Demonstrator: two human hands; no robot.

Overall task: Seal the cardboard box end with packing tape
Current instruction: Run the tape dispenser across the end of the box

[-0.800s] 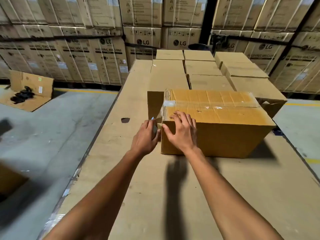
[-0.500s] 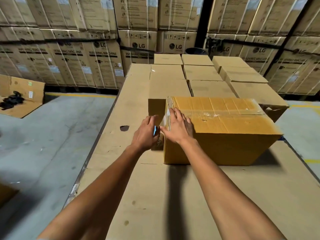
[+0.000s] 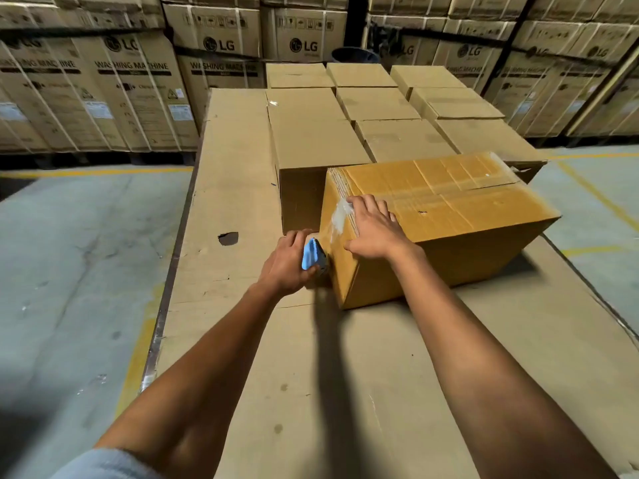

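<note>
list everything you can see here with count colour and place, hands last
cardboard box: one, orange-brown, on the cardboard-covered work surface, tilted to the view
packing tape: one clear shiny strip, running over the box's left top edge and down its end
tape dispenser: one, blue, against the box's left end
work surface: one, tan cardboard sheets, filling the centre of the view
hole: one, dark, in the surface left of the box
plain boxes: several, tan, in rows behind the box
LG washing machine cartons: many, tan with dark print, stacked along the back
floor: grey concrete with yellow lines, both sides
left hand: one, gripping the dispenser
right hand: one, flat on the box's top left edge
</note>
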